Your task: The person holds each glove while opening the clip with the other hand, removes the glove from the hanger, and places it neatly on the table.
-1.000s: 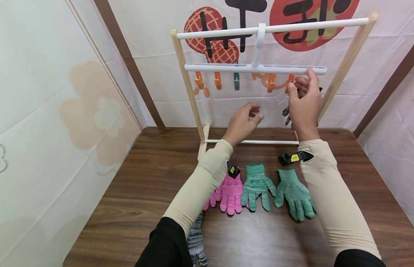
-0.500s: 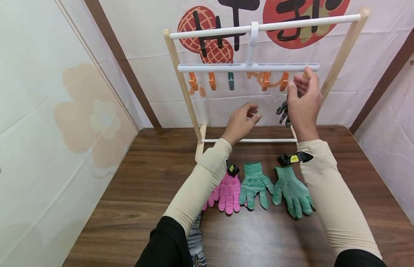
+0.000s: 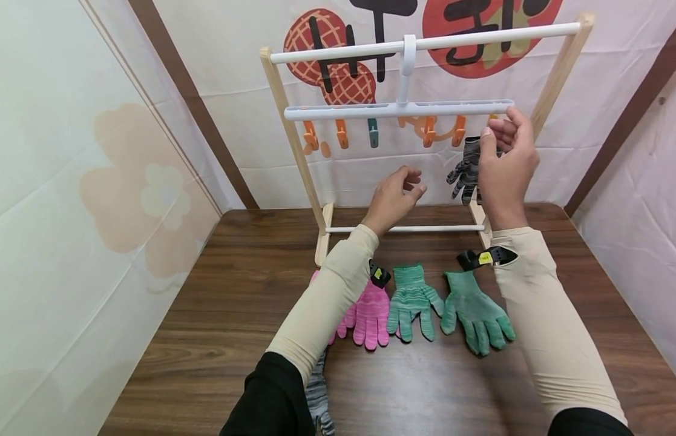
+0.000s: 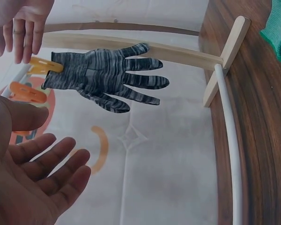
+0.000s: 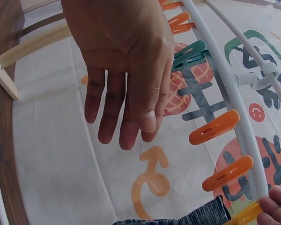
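Observation:
A black-and-grey striped glove [image 4: 96, 70] hangs by its cuff from a yellow clip [image 4: 52, 65] at the right end of the white hanger [image 3: 365, 112]. My right hand [image 3: 509, 160] is raised beside that end, fingertips close to the clip and the hanger's tip. In the left wrist view, the right hand's fingers [image 4: 24, 40] extend fairly straight near the clip. My left hand [image 3: 396, 198] stays in the air below the hanger, relaxed and holding nothing. Orange clips [image 3: 342, 133] and a teal clip [image 3: 373, 133] also hang on the hanger.
The hanger hooks over the top bar of a wood-and-white rack [image 3: 343, 54] at the table's back. A pink glove [image 3: 371, 318], two green gloves [image 3: 416, 300] and a grey striped glove [image 3: 318, 390] lie on the brown table [image 3: 218, 339]. A printed cloth hangs behind.
My right hand has shifted slightly right relative to the hanger, and more of the hanging glove shows. My left hand has hardly moved. The head view has shifted slightly.

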A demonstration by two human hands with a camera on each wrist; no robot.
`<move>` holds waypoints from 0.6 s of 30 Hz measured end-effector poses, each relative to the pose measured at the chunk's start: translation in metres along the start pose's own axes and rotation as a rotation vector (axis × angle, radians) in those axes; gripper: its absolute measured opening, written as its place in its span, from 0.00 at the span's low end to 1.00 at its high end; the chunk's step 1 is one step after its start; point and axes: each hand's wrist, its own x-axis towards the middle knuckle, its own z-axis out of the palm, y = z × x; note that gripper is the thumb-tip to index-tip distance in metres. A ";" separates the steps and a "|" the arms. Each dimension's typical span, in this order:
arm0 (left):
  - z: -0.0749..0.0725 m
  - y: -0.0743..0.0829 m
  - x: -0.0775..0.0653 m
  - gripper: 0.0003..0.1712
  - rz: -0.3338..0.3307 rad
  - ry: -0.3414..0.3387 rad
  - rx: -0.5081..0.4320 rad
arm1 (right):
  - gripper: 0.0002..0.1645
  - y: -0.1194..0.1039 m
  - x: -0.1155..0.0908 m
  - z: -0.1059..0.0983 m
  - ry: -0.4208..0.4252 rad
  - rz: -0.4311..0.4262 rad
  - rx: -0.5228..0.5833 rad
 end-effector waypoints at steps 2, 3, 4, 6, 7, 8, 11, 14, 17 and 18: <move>0.000 0.000 0.000 0.21 -0.001 0.000 -0.003 | 0.24 0.000 0.000 -0.001 0.007 -0.006 -0.006; 0.001 0.000 -0.001 0.21 -0.001 0.000 -0.005 | 0.24 0.000 0.001 -0.002 0.012 -0.007 -0.009; 0.001 -0.001 -0.001 0.21 -0.003 -0.002 -0.007 | 0.24 0.001 0.001 -0.003 0.017 -0.007 -0.013; 0.001 -0.001 -0.002 0.22 -0.003 -0.002 -0.010 | 0.24 0.001 0.002 -0.005 0.027 -0.001 -0.024; 0.001 -0.001 -0.002 0.22 -0.003 -0.001 -0.009 | 0.23 0.002 0.003 -0.006 0.032 -0.001 -0.029; 0.002 -0.001 -0.002 0.22 -0.004 -0.001 -0.008 | 0.23 0.002 0.003 -0.007 0.037 0.003 -0.035; 0.002 -0.001 -0.002 0.21 -0.003 0.004 -0.008 | 0.23 0.002 0.004 -0.009 0.049 0.013 -0.053; 0.003 0.001 0.000 0.21 -0.001 0.007 -0.011 | 0.23 0.003 0.004 -0.012 0.054 0.011 -0.058; 0.003 0.003 0.001 0.21 0.007 0.009 -0.014 | 0.24 0.004 0.003 -0.014 0.050 0.012 -0.061; 0.004 0.004 0.001 0.21 0.012 0.011 -0.019 | 0.24 0.006 0.003 -0.015 0.046 0.014 -0.062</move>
